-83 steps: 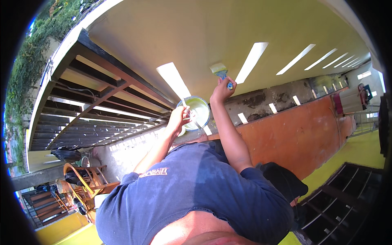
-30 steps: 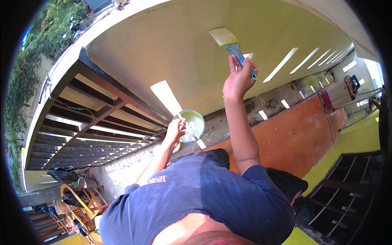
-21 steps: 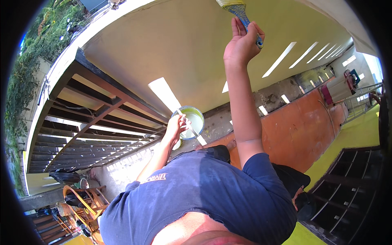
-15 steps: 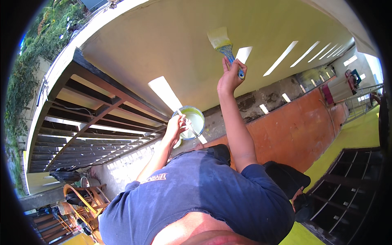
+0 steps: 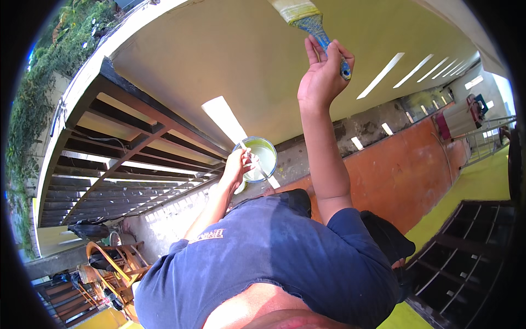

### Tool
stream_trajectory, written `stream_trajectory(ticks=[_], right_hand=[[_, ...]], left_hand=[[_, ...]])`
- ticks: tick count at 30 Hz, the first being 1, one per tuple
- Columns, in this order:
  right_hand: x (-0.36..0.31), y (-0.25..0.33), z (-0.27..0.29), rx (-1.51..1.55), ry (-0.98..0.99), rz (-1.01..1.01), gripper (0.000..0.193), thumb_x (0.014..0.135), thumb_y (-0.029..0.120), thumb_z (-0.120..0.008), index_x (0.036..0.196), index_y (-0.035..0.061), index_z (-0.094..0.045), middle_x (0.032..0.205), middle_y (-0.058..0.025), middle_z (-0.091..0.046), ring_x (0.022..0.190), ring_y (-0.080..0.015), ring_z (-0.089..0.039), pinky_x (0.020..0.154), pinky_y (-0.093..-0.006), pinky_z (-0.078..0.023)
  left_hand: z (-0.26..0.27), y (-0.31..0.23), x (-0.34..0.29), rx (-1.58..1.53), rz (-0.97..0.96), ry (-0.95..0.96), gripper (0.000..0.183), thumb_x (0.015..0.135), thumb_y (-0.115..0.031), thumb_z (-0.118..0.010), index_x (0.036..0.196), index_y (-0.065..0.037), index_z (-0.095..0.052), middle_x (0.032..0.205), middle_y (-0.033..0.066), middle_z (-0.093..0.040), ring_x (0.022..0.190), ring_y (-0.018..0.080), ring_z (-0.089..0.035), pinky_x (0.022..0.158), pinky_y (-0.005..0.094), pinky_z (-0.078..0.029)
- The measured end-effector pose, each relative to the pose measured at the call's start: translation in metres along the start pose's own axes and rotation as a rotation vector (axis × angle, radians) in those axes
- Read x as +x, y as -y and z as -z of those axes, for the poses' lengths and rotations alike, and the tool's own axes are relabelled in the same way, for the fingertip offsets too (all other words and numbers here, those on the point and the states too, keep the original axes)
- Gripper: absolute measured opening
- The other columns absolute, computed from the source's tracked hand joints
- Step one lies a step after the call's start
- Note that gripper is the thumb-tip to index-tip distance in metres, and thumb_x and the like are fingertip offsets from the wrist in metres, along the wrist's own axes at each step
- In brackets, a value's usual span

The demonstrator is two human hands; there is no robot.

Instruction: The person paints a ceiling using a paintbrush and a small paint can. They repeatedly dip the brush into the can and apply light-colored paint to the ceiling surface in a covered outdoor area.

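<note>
My right hand [image 5: 322, 77] is raised overhead and shut on the blue handle of a wide paintbrush [image 5: 307, 16]. Its pale bristles touch the cream ceiling [image 5: 219, 60] at the top edge of the view. My left hand [image 5: 236, 167] is lower and to the left. It grips the thin wire handle of a small round paint can [image 5: 263, 156] holding pale yellow-green paint. The can is apart from the brush. My blue shirt fills the lower middle.
An orange-brown wall [image 5: 405, 159] runs to the right, above a yellow floor [image 5: 482, 175]. A dark slatted roof frame [image 5: 109, 175] lies left of the ceiling, with green foliage [image 5: 38, 71] beyond. Wooden furniture [image 5: 109, 263] stands at lower left, a dark grille [image 5: 466, 247] at lower right.
My right arm has stretched upward, carrying the brush further along the ceiling toward the top of the view. The left hand and paint can have stayed nearly still.
</note>
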State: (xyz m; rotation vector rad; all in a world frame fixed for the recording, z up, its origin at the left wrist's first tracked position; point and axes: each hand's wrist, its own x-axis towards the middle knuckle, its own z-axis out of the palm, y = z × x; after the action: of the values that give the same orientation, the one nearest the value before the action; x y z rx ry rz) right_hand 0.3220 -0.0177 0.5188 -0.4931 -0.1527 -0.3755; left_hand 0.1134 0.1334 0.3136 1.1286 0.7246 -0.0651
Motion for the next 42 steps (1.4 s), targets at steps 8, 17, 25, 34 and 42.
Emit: stream_trajectory(ticks=[8,17,25,34,42], right_hand=[[-0.006,-0.043,0.060,-0.106,-0.058,-0.077,0.013,0.096,0.005,-0.053,0.103,-0.0017,-0.045,0.106,-0.0172,-0.052,0.092,-0.0307,-0.066,0.093,-0.0442,-0.057],[-0.076,-0.142,0.226,-0.510,-0.465,-0.309,0.013,0.094,0.006,-0.053,0.100,-0.0025,-0.046,0.106,-0.0188,-0.052,0.096,-0.0325,-0.066,0.093,-0.0398,-0.056],[-0.029,-0.051,0.064,-0.264,-0.185,-0.180,0.012,0.093,0.006,-0.053,0.099,-0.0010,-0.045,0.104,-0.0179,-0.052,0.088,-0.0276,-0.066,0.091,-0.0380,-0.057],[-0.010,-0.002,-0.060,0.043,0.030,0.070,0.018,0.093,0.009,-0.055,0.103,0.0020,-0.041,0.099,-0.0175,-0.055,0.089,-0.0301,-0.064,0.090,-0.0440,-0.056],[-0.042,-0.051,0.024,-0.141,-0.073,-0.058,0.015,0.096,0.007,-0.052,0.105,0.0021,-0.041,0.108,-0.0168,-0.051,0.092,-0.0312,-0.063,0.095,-0.0481,-0.054]], left_hand=[[-0.001,0.002,0.000,0.005,0.013,-0.032,0.027,0.097,-0.029,-0.047,0.107,-0.007,-0.060,0.091,0.0045,-0.063,0.089,0.0165,-0.064,0.081,0.0378,-0.051],[0.001,0.011,0.000,0.053,0.035,-0.077,0.025,0.097,-0.027,-0.046,0.104,-0.007,-0.059,0.089,0.0040,-0.063,0.086,0.0156,-0.065,0.080,0.0369,-0.052],[0.000,0.005,-0.001,0.028,0.009,-0.038,0.028,0.098,-0.028,-0.045,0.109,-0.006,-0.057,0.092,0.0057,-0.062,0.090,0.0183,-0.066,0.081,0.0386,-0.052],[-0.007,0.000,0.002,0.013,-0.004,-0.024,0.028,0.097,-0.028,-0.046,0.109,-0.005,-0.058,0.088,0.0043,-0.062,0.087,0.0171,-0.065,0.079,0.0373,-0.051],[0.000,0.005,0.002,0.010,0.002,-0.040,0.027,0.097,-0.026,-0.045,0.109,-0.005,-0.058,0.089,0.0051,-0.062,0.088,0.0182,-0.065,0.079,0.0378,-0.052]])
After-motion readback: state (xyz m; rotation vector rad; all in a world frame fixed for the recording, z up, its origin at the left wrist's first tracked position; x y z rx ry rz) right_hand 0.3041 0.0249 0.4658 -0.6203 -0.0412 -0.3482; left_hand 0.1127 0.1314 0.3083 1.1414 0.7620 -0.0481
